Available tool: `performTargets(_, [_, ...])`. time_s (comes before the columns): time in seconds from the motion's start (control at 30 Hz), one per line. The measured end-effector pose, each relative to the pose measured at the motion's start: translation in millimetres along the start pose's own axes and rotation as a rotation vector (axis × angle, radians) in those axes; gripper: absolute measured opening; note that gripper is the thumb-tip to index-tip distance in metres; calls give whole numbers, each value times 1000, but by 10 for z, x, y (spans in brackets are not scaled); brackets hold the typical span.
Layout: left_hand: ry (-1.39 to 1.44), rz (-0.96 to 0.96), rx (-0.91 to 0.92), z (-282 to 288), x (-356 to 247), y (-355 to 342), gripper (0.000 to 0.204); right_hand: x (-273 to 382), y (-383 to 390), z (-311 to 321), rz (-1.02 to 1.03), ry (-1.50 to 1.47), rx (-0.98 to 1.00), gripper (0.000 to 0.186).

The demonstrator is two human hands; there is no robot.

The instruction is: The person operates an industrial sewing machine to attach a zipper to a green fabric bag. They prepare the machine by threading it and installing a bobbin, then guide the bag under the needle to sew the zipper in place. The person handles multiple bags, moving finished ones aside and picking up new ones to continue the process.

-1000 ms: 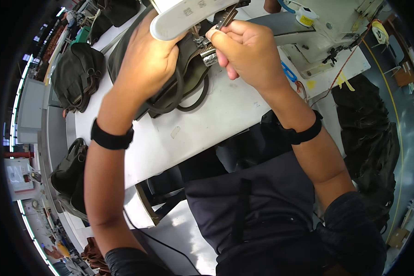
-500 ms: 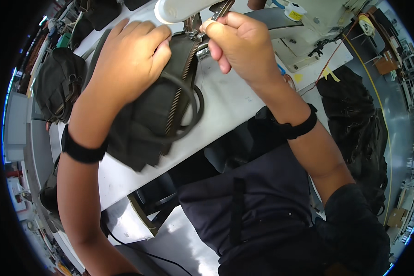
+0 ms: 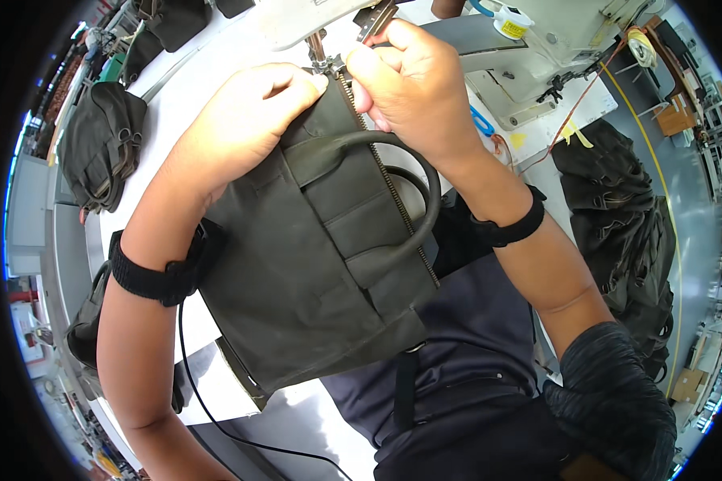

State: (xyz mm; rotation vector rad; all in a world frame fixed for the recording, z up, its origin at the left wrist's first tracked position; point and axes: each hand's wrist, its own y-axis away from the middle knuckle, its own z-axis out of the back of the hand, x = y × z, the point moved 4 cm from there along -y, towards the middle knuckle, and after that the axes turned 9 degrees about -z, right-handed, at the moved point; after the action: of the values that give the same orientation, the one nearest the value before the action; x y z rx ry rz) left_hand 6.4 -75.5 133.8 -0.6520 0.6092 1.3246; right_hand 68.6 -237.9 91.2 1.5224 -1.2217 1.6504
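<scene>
A dark olive bag (image 3: 289,264) with two rounded handles hangs from the sewing table toward my lap. Its toothed metal zipper (image 3: 401,196) runs up to the presser foot (image 3: 319,50) of a sewing machine. Closed on the bag's upper edge, my left hand (image 3: 245,120) has its thumb pressed close to the presser foot. My right hand (image 3: 417,88) is curled beside the zipper's top end, just right of the foot. A dark flat metal tool (image 3: 375,21) sticks out above its fingers. What its fingertips touch is partly hidden.
Another dark bag (image 3: 103,144) lies at the left of the white table (image 3: 188,96). Blue-handled scissors (image 3: 481,122) rest by the machine bed. A heap of dark bags (image 3: 618,216) fills the right side. A black cable (image 3: 217,417) runs below the table.
The bag has swung right and down toward my lap, and its front panel now faces up, spread out. My left hand has shifted down and right, its thumb nearer the presser foot.
</scene>
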Motion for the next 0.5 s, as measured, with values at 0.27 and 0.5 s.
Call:
performTargets(0.27, [204,82,55,70,112,-40,32,39,-30,50,20,46,40,14])
performTargets(0.5, [494,95,74,71,281,-98,34,35,-29,24,41,11,-41,27])
